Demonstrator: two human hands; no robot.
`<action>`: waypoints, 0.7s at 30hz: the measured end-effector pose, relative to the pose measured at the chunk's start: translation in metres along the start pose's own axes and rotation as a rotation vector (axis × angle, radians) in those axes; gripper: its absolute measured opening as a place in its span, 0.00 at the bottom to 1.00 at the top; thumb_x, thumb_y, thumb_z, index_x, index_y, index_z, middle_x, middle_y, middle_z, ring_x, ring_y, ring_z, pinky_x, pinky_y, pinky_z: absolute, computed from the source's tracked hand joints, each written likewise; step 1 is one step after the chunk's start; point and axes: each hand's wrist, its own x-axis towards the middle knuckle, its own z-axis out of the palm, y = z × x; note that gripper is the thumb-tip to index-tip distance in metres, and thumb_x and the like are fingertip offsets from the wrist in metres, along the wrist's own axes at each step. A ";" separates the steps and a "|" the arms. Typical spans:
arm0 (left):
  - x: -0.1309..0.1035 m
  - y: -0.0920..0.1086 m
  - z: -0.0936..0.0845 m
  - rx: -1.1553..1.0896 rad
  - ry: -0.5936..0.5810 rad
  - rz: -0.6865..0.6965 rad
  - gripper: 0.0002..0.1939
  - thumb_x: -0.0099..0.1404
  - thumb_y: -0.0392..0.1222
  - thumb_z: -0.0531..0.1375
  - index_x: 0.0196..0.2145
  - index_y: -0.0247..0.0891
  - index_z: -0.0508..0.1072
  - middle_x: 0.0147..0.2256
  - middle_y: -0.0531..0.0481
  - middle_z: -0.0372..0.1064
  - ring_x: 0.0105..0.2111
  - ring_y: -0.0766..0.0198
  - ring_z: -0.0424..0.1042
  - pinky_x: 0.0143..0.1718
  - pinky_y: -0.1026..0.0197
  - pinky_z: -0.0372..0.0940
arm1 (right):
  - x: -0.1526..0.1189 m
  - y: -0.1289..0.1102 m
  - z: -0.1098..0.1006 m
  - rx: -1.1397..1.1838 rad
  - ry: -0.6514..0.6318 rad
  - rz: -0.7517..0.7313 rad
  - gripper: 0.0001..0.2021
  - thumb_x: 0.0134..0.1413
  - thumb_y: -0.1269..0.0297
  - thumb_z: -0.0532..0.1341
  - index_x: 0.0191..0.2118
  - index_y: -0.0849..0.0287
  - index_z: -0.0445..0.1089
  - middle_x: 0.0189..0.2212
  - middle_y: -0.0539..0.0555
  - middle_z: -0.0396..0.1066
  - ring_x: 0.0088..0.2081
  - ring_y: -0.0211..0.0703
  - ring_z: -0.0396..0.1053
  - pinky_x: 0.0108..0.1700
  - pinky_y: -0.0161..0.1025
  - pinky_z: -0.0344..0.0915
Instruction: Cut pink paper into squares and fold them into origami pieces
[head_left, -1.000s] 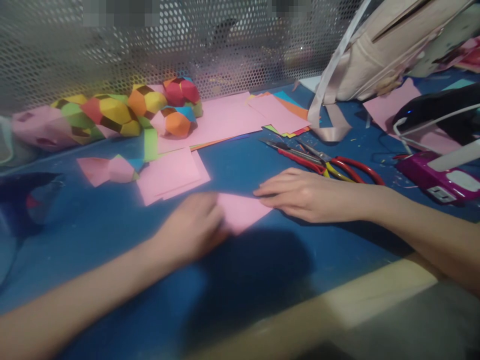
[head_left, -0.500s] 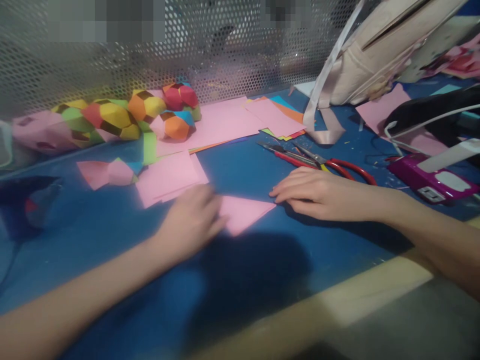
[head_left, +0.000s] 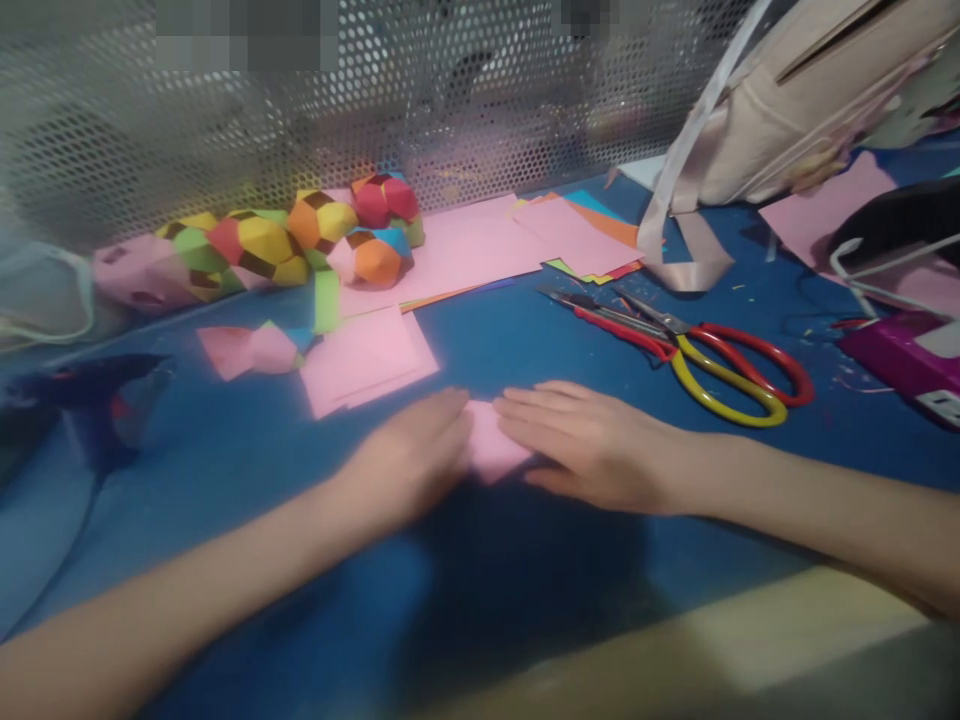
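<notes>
A folded piece of pink paper (head_left: pixel 495 448) lies on the blue table between my two hands, which cover its left and right parts. My left hand (head_left: pixel 416 455) is closed at the paper's left side, its fingers curled and somewhat blurred. Stretched out flat, the fingers of my right hand (head_left: pixel 592 440) rest on the paper's right part. Beyond my left hand is a small stack of pink paper sheets (head_left: pixel 367 360). Scissors (head_left: pixel 720 370) with one red and one yellow handle lie past my right hand, overlapping a red-handled pointed tool (head_left: pixel 615 322).
Colourful folded-paper shapes (head_left: pixel 262 245) line the perforated metal screen (head_left: pixel 495 110). A dark blue glue gun (head_left: pixel 101 410) stands at left. Larger coloured sheets (head_left: pixel 465 240), a pale bag (head_left: pixel 780 110), its strap, and a purple power strip (head_left: pixel 892 365) occupy the back and right.
My right hand has moved left onto the pink paper, whose right-hand point is now folded in or covered. My left hand stays at its left side. The view has shifted slightly.
</notes>
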 end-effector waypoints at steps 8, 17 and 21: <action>0.004 -0.014 -0.021 0.095 -0.173 -0.177 0.14 0.68 0.35 0.48 0.35 0.29 0.72 0.31 0.38 0.73 0.31 0.53 0.75 0.32 0.51 0.72 | -0.003 -0.001 -0.007 0.033 0.015 0.006 0.16 0.63 0.62 0.53 0.49 0.69 0.69 0.51 0.64 0.70 0.53 0.54 0.67 0.53 0.53 0.65; 0.008 -0.012 -0.015 -0.288 0.076 -0.179 0.13 0.68 0.33 0.51 0.47 0.30 0.70 0.49 0.37 0.71 0.52 0.57 0.69 0.53 0.54 0.67 | -0.001 0.001 -0.006 0.037 0.055 -0.017 0.16 0.64 0.63 0.53 0.49 0.68 0.69 0.50 0.63 0.72 0.52 0.53 0.68 0.52 0.50 0.65; 0.006 -0.005 -0.009 -0.260 0.020 0.018 0.13 0.69 0.35 0.52 0.48 0.31 0.69 0.51 0.36 0.70 0.54 0.55 0.68 0.53 0.52 0.68 | 0.001 -0.001 -0.003 0.014 0.073 -0.034 0.18 0.64 0.61 0.52 0.50 0.71 0.69 0.51 0.65 0.71 0.54 0.54 0.67 0.52 0.49 0.65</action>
